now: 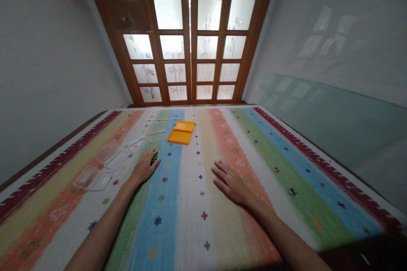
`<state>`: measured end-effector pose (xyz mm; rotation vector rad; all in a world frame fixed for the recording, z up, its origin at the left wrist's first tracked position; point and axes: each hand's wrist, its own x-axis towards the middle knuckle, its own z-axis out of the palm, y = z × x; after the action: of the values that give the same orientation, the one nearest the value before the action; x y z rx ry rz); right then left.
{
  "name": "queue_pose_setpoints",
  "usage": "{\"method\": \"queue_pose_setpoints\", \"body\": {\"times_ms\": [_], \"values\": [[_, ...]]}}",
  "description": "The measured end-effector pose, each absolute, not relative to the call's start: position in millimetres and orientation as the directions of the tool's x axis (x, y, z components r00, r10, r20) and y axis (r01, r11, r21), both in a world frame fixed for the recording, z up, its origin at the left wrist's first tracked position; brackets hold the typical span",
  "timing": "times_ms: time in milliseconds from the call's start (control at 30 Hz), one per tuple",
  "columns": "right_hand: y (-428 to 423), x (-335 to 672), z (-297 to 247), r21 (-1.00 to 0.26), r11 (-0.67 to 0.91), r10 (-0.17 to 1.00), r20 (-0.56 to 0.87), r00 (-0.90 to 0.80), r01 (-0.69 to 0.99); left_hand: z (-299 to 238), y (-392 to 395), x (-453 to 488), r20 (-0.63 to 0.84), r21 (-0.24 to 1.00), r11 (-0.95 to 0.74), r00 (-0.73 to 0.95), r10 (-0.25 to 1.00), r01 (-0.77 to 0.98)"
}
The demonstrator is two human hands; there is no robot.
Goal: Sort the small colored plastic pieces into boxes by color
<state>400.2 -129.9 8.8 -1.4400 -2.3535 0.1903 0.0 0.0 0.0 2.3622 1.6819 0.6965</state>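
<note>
My left hand (pixel 146 166) rests on the striped tablecloth with its fingers curled round a small cluster of green, blue and dark pieces (pixel 154 159). What the pieces are is too small to make out, and the fingers partly cover them. Lying on the cream stripe, my right hand (pixel 230 183) has its fingers stretched out and holds nothing. Ahead of both hands is an open orange plastic case (pixel 180 137), its two shallow halves spread flat. Several clear plastic boxes with hinged lids stand open beside my left hand, among them a nearer one (pixel 101 181) and a farther one (pixel 158 136).
Two more clear boxes, a middle one (pixel 118 160) and a smaller-looking one (pixel 137 145), continue the curved row at left. The patterned tablecloth (pixel 190 228) covers the table. Beyond it stand wooden doors with glass panes (pixel 190 42); a glass sheet (pixel 333 114) leans along the right wall.
</note>
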Motion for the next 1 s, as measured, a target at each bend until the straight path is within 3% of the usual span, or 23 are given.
{"method": "queue_pose_setpoints", "body": {"times_ms": [467,767,1000], "values": [[-126.5,401.8,3.0,-0.371,0.492,0.864,0.314,-0.393,0.787,-3.9,-10.8,74.3,0.297,0.354,-0.523,0.438,0.849,0.775],[-121.3,405.1,0.0,-0.399,0.495,0.845,0.429,-0.321,0.772,0.5,-76.7,159.4,0.332,0.398,-0.771,0.706,0.626,0.497],[-120.7,406.9,3.4,-0.379,0.503,0.822,0.487,-0.295,0.777,9.4,-117.9,181.0,0.33,0.408,-0.845,0.807,0.49,0.346]]}}
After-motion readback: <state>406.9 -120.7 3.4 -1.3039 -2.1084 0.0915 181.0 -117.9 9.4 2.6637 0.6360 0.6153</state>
